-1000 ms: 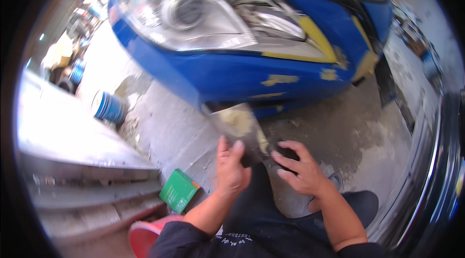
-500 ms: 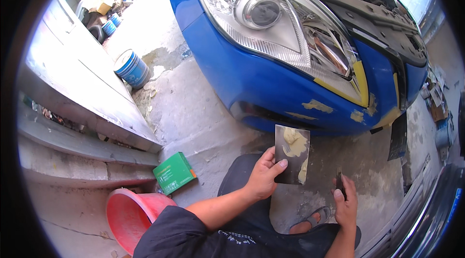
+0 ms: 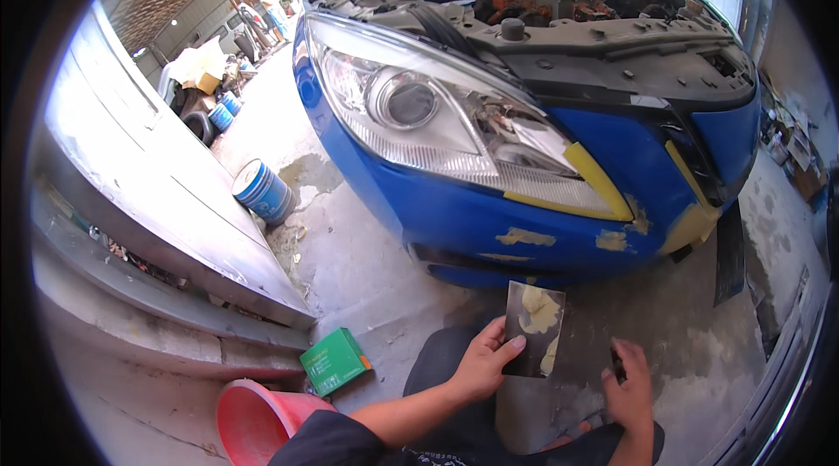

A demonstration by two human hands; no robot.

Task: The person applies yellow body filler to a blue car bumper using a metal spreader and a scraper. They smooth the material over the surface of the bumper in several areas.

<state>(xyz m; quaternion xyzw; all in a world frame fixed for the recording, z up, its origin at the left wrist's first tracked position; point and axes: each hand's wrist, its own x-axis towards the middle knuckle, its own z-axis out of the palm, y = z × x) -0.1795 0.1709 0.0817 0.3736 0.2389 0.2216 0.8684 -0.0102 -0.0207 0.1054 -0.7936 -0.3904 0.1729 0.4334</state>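
Note:
My left hand (image 3: 482, 363) grips a thin dark rectangular plate (image 3: 528, 351) by its left edge, thumb on top. Pale yellow putty (image 3: 539, 310) lies on the plate in a thick lump and a smear. To the right, my right hand (image 3: 633, 387) is curled round a small dark flat piece (image 3: 619, 367), perhaps a spreader; its far part is hidden. Both hands are apart, below a car's blue bumper (image 3: 454, 217). Dried putty patches (image 3: 526, 237) mark the bumper, and yellow tape (image 3: 603, 191) edges the headlight (image 3: 409, 105).
A red bucket (image 3: 293, 407) and a green box (image 3: 335, 361) sit at my left, beside a white panel (image 3: 149, 160). Farther off stands a blue paint pail (image 3: 265, 193). The engine bay (image 3: 559, 3) is uncovered. Clutter (image 3: 795, 147) lines the right wall.
My view has tilted upward, bringing more of the engine bay and the far building into sight. Both hands keep their holds, with the plate slightly lower in the picture.

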